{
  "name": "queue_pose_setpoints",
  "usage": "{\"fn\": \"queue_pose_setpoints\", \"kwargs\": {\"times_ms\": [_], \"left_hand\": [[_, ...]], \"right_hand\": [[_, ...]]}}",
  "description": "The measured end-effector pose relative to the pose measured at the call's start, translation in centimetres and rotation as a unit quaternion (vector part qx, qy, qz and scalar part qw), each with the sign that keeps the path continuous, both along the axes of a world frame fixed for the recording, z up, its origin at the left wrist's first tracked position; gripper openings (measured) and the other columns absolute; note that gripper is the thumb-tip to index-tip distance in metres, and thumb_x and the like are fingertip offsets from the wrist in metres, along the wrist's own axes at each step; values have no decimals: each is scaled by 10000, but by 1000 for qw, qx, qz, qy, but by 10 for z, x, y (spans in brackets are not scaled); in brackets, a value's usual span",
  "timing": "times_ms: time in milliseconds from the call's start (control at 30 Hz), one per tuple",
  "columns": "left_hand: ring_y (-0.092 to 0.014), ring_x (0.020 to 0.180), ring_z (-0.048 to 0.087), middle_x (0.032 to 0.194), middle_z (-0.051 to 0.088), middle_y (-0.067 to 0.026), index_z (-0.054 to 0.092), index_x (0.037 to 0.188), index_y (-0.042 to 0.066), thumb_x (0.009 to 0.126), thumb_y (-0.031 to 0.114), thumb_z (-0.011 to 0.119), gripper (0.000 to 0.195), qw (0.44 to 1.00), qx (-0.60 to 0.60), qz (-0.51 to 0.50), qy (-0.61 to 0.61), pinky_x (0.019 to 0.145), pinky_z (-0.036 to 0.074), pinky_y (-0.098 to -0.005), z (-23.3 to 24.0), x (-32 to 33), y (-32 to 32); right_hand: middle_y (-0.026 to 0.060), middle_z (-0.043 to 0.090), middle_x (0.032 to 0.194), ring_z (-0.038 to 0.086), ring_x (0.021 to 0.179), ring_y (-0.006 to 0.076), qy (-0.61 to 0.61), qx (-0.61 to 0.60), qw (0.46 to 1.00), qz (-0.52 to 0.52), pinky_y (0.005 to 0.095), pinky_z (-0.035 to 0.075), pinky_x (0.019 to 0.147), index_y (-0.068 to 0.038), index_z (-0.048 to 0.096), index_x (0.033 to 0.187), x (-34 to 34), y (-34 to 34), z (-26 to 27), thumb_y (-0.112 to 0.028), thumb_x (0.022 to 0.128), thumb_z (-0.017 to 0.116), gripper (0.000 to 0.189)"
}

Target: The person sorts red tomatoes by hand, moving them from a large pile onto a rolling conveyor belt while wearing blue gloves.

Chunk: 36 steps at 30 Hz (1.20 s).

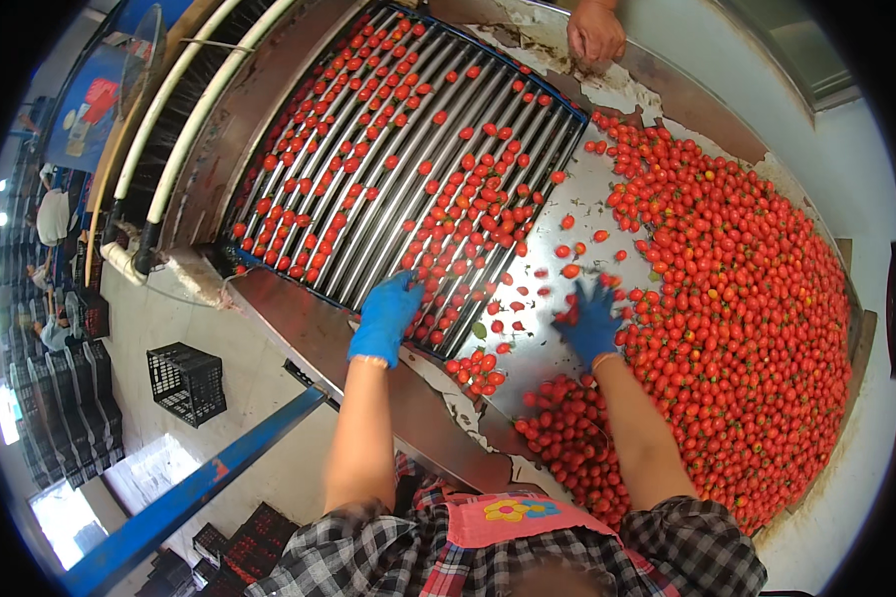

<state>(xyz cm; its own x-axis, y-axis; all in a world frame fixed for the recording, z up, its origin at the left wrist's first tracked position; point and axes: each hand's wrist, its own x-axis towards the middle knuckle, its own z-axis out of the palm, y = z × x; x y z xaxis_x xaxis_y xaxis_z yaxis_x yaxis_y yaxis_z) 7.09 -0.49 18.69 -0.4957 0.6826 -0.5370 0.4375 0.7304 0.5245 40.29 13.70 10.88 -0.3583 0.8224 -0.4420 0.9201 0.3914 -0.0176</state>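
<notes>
My left hand (386, 317), in a blue glove, is over the near edge of the metal roller conveyor (373, 254), its fingertips beside a cluster of small red tomatoes (459, 266). In a matching blue glove, my right hand (591, 322) is over the bare metal sheet between the rollers and a large heap of cherry tomatoes (739, 298). Its fingers are spread and blurred, with a few tomatoes close to them; whether it holds any I cannot tell. Loose tomatoes and a green leaf (479, 330) lie between my hands.
Another person's bare hand (596, 33) rests at the far rim. White pipes (187, 134) run along the conveyor's left end. On the floor at left stand a black plastic crate (187, 384) and stacked crates (67, 403). A blue metal bar (209, 477) crosses the lower left. Several people are farther off.
</notes>
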Motion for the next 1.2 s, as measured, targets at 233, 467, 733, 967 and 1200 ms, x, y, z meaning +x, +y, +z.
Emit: {"fn": "queue_pose_setpoints", "kwargs": {"times_ms": [233, 467, 733, 967, 1200], "left_hand": [[-333, 874, 631, 984, 636, -163, 635, 1118, 120, 815, 269, 625, 338, 977, 28, -142, 159, 750, 518, -439, -94, 42, 79], [-315, 803, 643, 912, 633, -153, 636, 964, 49, 794, 66, 603, 173, 899, 201, -131, 367, 665, 531, -412, -152, 3, 224], [-287, 848, 680, 798, 670, -139, 651, 912, 34, 752, 195, 664, 227, 973, 179, -35, 139, 711, 535, -346, -122, -29, 251], [-201, 784, 581, 888, 617, -82, 591, 1116, -1, 814, 99, 627, 321, 767, 353, 427, -324, 747, 497, -308, -135, -93, 105], [-364, 1291, 392, 1424, 382, -193, 377, 1419, 114, 862, 87, 529, 578, 952, 76, -25, 297, 994, 368, -540, -150, 13, 164]], "right_hand": [[284, 126, 1510, 194, 1340, 549, -110, -59, 991, -54, 515, 395, 1035, -218, 253, 1470, 12, 117, 15, -151, 618, 819, 1025], [358, 220, 1441, 325, 1235, 600, -127, -54, 990, -43, 533, 404, 1005, -171, 307, 1442, -7, 117, 14, -89, 678, 725, 875], [361, 277, 1420, 445, 1126, 609, -157, 54, 985, 36, 493, 538, 817, -169, 367, 1416, 29, 110, -24, -153, 858, 550, 588], [340, 401, 1363, 558, 1066, 481, -165, 75, 983, 2, 467, 526, 838, -185, 362, 1435, 23, 112, -29, -118, 851, 530, 611], [402, 326, 1368, 436, 1199, 540, -180, 54, 981, 39, 500, 527, 833, -165, 358, 1431, 12, 112, -36, -106, 840, 538, 620]]}}
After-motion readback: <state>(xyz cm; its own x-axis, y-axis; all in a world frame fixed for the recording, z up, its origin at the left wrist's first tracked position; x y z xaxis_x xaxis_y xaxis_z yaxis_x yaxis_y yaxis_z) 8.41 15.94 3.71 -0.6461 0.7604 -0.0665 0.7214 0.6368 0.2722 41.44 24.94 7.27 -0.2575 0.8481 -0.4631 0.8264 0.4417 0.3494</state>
